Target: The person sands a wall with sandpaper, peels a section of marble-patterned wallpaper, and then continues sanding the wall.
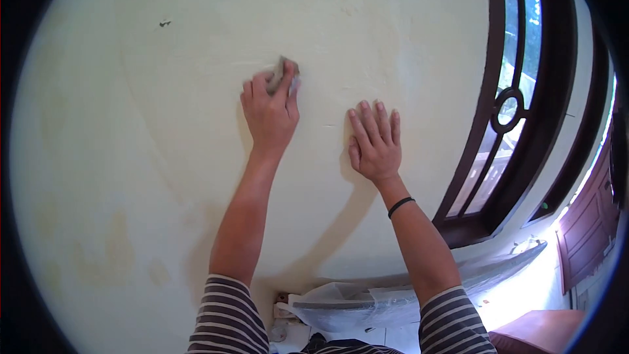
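Observation:
My left hand (270,110) presses a small grey folded piece of sandpaper (283,72) against the cream wall (196,39), fingers curled over it. To its right, my right hand (375,139) lies flat on the same wall with fingers together, holding nothing. A black band (401,206) circles my right wrist. Both arms come up from striped sleeves at the bottom.
A dark wooden window frame (517,105) with a ring ornament stands at the right. Below me lies a plastic-wrapped object (367,305), with a wall socket (283,308) beside it. A dark red door (590,223) and a reddish surface (540,331) sit at the far right. A small dark mark (164,23) dots the wall.

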The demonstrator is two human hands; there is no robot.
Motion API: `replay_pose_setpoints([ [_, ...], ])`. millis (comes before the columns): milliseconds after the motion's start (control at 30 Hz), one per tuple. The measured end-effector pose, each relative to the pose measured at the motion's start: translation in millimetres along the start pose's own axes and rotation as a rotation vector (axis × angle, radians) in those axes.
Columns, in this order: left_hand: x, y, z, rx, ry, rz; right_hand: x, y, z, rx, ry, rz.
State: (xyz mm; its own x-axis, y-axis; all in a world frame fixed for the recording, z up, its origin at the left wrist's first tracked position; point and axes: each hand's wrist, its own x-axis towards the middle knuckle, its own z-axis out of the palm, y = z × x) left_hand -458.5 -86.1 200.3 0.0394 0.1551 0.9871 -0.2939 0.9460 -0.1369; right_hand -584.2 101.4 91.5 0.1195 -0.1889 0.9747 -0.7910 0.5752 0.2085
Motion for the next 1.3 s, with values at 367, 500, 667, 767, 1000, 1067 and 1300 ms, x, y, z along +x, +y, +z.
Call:
replay_pose_setpoints([
  [367, 69.3, -31.2, -3.3, 0.058, 0.025, 0.038, -2.0, 3.3, 2.1, 0.001, 0.008, -0.010],
  [500, -6.9, -17.1, -23.3, 0.021, -0.118, -0.028, -3.4, 3.1, -0.9, -0.014, -0.060, -0.002],
  [667, -114.6, 20.6, -74.3, -0.237, -0.342, -0.220, -4.6, -7.9, -22.1, 0.062, -0.217, 0.074],
  [767, -189.4, 51.8, -122.4, -0.664, -0.452, -0.731, -62.7, -49.0, -65.5, 0.455, -0.228, 0.347],
  [1000, -298.7, 124.9, -252.6, -1.121, -1.161, -1.265, -254.6, -134.6, -213.9, 1.592, -0.775, 1.486],
  [1067, -332.3, 146.5, -274.1, -1.249, -1.212, -1.375, -301.3, -143.3, -242.9, 1.620, -0.893, 1.563],
  [1300, -355.0, 186.0, -308.3, -1.292, -1.472, -1.262, -336.1, -167.0, -319.8, 1.616, -0.739, 1.952],
])
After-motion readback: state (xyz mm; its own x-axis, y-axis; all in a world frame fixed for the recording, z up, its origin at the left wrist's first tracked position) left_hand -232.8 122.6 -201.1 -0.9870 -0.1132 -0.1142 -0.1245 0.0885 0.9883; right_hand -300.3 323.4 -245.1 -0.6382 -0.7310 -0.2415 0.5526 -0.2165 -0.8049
